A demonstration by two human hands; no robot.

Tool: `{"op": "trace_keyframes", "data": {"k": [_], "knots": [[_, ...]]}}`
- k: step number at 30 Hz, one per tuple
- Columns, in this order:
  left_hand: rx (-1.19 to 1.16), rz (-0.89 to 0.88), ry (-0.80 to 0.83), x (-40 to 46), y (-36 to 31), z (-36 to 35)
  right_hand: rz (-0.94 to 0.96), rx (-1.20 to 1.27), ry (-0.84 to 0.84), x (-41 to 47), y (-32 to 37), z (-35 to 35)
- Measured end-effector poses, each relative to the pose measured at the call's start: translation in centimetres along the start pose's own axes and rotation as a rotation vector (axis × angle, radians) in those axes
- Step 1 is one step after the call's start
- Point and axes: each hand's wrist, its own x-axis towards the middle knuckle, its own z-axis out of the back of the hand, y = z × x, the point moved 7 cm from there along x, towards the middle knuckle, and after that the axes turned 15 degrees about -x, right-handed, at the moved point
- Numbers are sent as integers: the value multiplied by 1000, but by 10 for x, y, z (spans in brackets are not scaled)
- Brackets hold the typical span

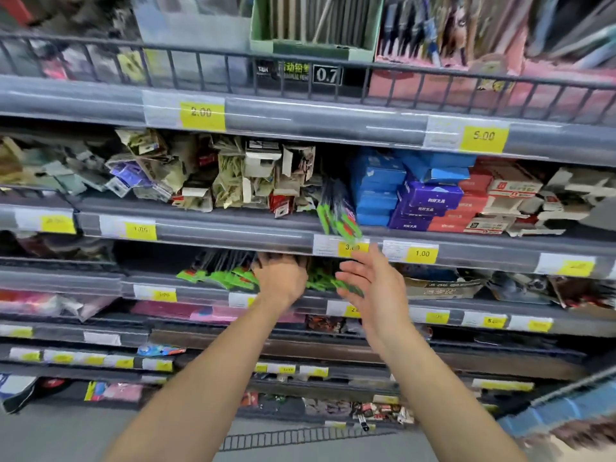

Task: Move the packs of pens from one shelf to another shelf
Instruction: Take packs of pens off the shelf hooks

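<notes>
Two bare forearms rise from the bottom edge: the left hand (280, 281) curls into green pen packs (226, 278) on the lower shelf (186, 288) at centre, the right hand (373, 281) hangs released just beside, under more packs (336, 211) overhanging the upper shelf's lip (233, 231).

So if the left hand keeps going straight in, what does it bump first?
Probably the green pen packs on the lower shelf; the left hand already reaches in among them, though depth is blurry.
</notes>
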Motion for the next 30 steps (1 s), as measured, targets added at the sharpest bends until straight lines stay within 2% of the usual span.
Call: {"op": "trace_keyframes", "data": {"k": [2,4,8,10,13,19,27,30], "knots": [[-70,-27,-26,-9,0,8,-168,131,142,0,9,-16],[-150,-129,-124,-31,-2,25,-264,202,234,1,18,-26],[-419,-471,-221,-89,-12,64,-338,255,310,7,31,-42],[-543,-537,-282,-104,-20,93,-358,295,315,11,35,-48],[-730,-468,-302,-100,-37,129,-358,363,311,14,38,-54],[-1113,-168,-36,-86,-66,136,-274,437,318,8,36,-44],[-1385,162,312,-108,-79,101,-65,121,350,-48,2,-22],[-1477,127,395,-125,-78,93,-32,33,388,-62,-8,-19]]}}
